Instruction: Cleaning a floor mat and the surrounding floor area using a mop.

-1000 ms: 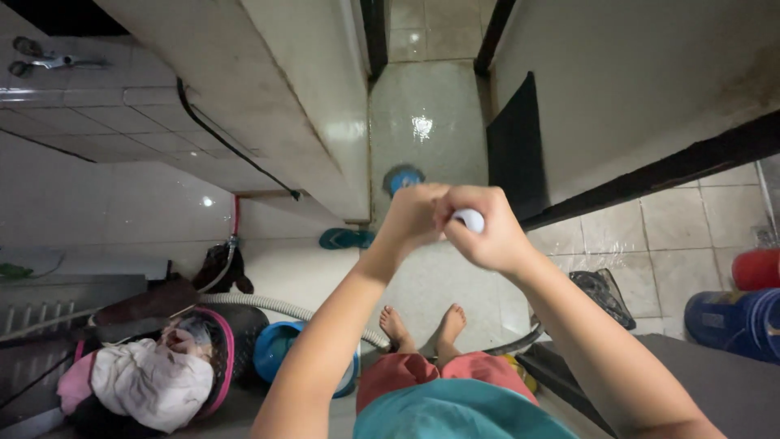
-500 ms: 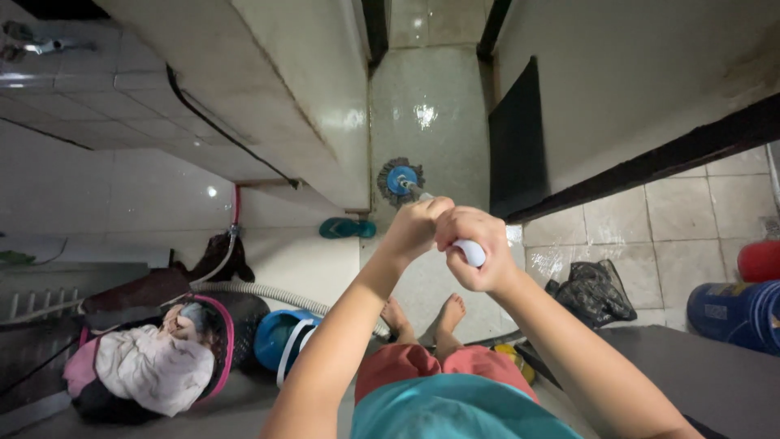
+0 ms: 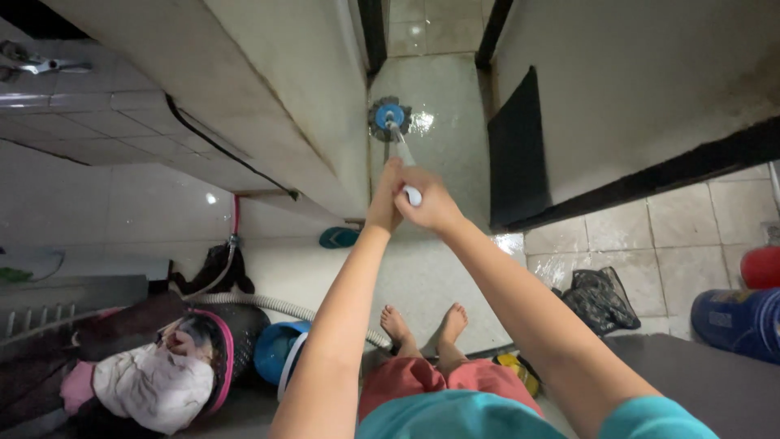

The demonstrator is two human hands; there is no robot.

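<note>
Both my arms reach far forward over a wet tiled floor (image 3: pixel 431 268). My left hand (image 3: pixel 385 199) and my right hand (image 3: pixel 428 202) are closed together around the white end of a mop handle (image 3: pixel 413 195). The thin shaft runs away from my hands to a round blue mop head (image 3: pixel 388 118) with grey strands, which rests on the glossy floor in the narrow passage between two walls. My bare feet (image 3: pixel 422 325) stand on the tiles below my hands.
A blue sandal (image 3: pixel 340 237) lies by the left wall corner. A basket with laundry (image 3: pixel 175 370), a grey corrugated hose (image 3: pixel 268 307) and a blue bucket (image 3: pixel 276 354) sit at left. A black bag (image 3: pixel 600 297), a blue drum (image 3: pixel 743 321) and a red container (image 3: pixel 762 267) stand at right.
My arms have stretched out, pushing the mop head away from me along the passage floor. Both hands kept their hold on the handle.
</note>
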